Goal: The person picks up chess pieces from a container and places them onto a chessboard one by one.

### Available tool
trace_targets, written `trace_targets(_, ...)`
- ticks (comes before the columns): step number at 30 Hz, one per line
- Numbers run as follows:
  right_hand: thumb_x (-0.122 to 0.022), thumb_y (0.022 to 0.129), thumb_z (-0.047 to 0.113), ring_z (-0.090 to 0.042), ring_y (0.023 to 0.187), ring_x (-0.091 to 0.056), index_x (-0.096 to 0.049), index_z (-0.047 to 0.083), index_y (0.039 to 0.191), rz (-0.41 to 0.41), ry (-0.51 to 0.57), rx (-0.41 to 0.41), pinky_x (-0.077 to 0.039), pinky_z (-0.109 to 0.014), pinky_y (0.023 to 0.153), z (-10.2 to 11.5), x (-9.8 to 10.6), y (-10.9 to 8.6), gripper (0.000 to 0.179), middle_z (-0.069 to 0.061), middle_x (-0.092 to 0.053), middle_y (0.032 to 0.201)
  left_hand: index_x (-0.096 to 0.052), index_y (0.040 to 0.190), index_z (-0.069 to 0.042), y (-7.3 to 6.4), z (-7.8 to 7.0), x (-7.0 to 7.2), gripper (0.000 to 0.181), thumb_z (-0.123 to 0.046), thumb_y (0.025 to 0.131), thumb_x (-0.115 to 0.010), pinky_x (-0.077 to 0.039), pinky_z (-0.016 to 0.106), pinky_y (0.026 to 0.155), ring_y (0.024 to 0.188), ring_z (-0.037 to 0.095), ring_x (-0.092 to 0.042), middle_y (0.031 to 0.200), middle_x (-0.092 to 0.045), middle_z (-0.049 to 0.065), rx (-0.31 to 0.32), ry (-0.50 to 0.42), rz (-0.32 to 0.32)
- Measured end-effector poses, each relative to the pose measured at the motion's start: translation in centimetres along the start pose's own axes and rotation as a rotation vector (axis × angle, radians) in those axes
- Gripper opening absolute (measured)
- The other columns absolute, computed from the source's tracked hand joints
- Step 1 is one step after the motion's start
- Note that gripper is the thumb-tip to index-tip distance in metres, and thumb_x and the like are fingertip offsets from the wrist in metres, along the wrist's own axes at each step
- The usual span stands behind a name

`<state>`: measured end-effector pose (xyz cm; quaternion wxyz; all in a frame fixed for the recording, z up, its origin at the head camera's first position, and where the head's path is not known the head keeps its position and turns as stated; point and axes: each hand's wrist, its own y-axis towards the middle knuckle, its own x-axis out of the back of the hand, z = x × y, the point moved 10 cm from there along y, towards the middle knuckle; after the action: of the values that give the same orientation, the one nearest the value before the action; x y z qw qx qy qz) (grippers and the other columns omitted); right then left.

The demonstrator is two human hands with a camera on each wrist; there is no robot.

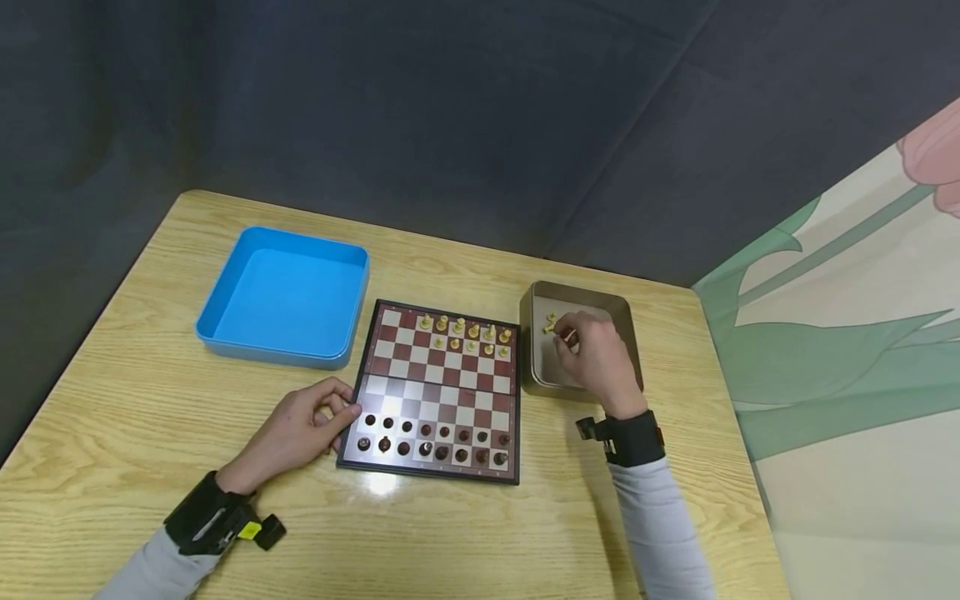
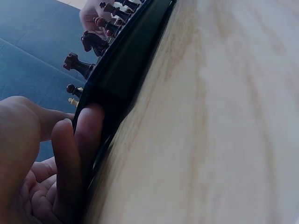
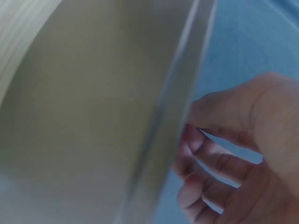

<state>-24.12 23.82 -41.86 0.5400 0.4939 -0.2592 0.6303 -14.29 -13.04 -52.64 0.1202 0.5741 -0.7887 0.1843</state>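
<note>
A folding chessboard [image 1: 431, 392] lies on the table. My left hand [image 1: 303, 429] grips its left edge; in the left wrist view the fingers [image 2: 88, 126] touch the board's dark side wall [image 2: 133, 56]. Two rows of dark chess pieces [image 1: 425, 448] stand along the near side. Gold chess pieces [image 1: 459, 326] stand in two rows on the far side, the front one shorter. My right hand [image 1: 597, 354] reaches into a metal tin [image 1: 531, 373], fingers bent beside several loose gold pieces [image 1: 549, 325]. The tin wall [image 3: 88, 107] hides its fingertips in the right wrist view, so any held piece is unclear.
A blue square tray [image 1: 281, 287] sits at the back left of the wooden table [image 1: 300, 525], left of the board. Dark cloth [image 1: 420, 125] hangs behind the table, and a flower-patterned curtain [image 1: 847, 375] is on the right.
</note>
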Motion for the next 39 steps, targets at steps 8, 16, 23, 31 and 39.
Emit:
trace_targets(8,-0.072,0.09,0.004,-0.025,0.073,-0.069,-0.076,0.003,0.095,-0.122,0.001,0.138,-0.053,-0.037,0.062,4.2,1.0,0.5,0.007,-0.01,-0.074,0.089,-0.065,0.111,-0.006,0.0,-0.3,0.1,0.031,-0.035,0.099,-0.067,-0.049,0.029,0.05,0.056,0.015,-0.07,0.081,-0.069,0.001,-0.013,0.001,-0.013)
trace_targets(16,-0.069,0.091,0.005,-0.018,0.073,-0.064,-0.076,0.005,0.098,-0.075,0.027,0.219,-0.05,-0.033,0.06,8.6,0.0,1.3,0.01,-0.005,-0.068,0.089,-0.064,0.111,-0.007,-0.1,-0.2,0.1,0.03,-0.034,0.099,-0.067,-0.049,0.029,0.05,0.056,0.015,-0.07,0.081,-0.068,0.0,-0.011,0.011,-0.009)
trace_targets(23,-0.067,0.095,0.008,-0.014,0.072,-0.064,-0.077,0.005,0.101,-0.031,0.059,0.264,-0.05,-0.03,0.059,11.9,-1.3,2.2,0.013,-0.004,-0.072,0.096,-0.064,0.112,-0.006,-0.2,-0.2,0.3,0.029,-0.033,0.1,-0.067,-0.051,0.029,0.053,0.056,0.015,-0.07,0.081,-0.069,0.0,-0.007,0.007,-0.007)
trace_targets(31,-0.069,0.095,0.01,-0.013,0.081,-0.068,-0.079,0.008,0.102,0.01,0.034,0.353,-0.055,-0.031,0.068,15.0,-3.5,3.2,0.013,-0.002,-0.075,0.098,-0.064,0.112,-0.007,-0.1,-0.1,0.3,0.028,-0.032,0.1,-0.067,-0.05,0.029,0.052,0.056,0.016,-0.07,0.081,-0.069,0.0,-0.004,-0.001,-0.005)
trace_targets(39,-0.068,0.094,0.009,-0.011,0.079,-0.066,-0.08,0.01,0.099,0.043,0.054,0.365,-0.053,-0.029,0.067,16.1,-5.4,4.1,0.013,-0.001,-0.076,0.098,-0.064,0.111,-0.005,-0.1,-0.2,0.1,0.027,-0.029,0.1,-0.067,-0.05,0.029,0.05,0.055,0.015,-0.07,0.08,-0.068,0.002,-0.01,-0.012,-0.008)
